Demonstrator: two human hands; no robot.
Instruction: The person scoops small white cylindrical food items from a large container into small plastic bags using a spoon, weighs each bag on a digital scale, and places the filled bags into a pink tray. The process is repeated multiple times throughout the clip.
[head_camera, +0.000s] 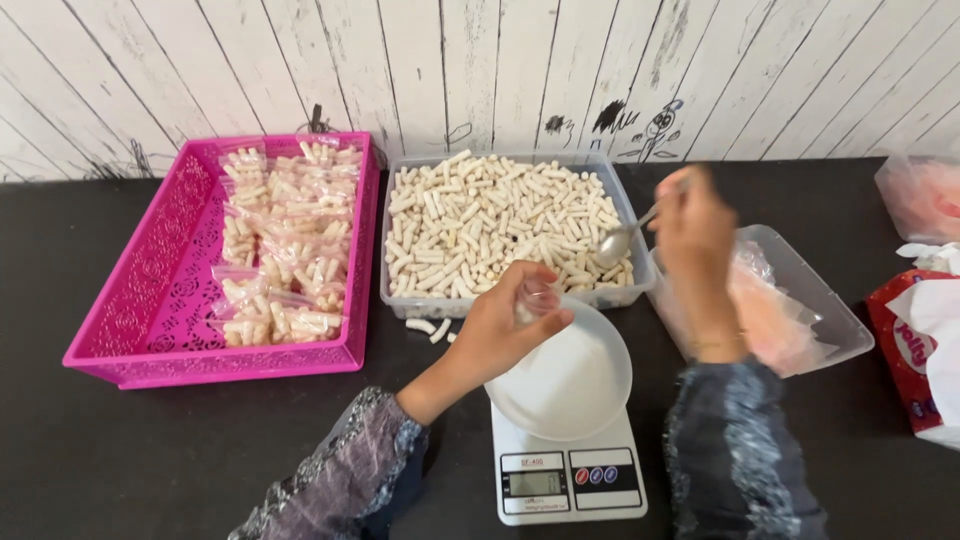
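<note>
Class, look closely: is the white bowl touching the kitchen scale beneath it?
Touching. The head view shows the white bowl resting directly on the kitchen scale, with no gap visible.

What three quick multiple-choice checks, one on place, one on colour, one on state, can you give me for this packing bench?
1. Where does the white bowl sit?
A. in the basket
B. on the kitchen scale
C. in the clear tub

2. What colour is the basket that holds the filled small bags?
A. pink
B. blue
C. green

3. What does the right hand hold?
A. nothing
B. a knife
C. a metal spoon

B: the bowl rests on the scale's platform. A: the lattice basket at left is bright pink. C: the spoon's bowl hangs over the clear tub of pale stick snacks, while the left hand holds a small clear bag.
</note>
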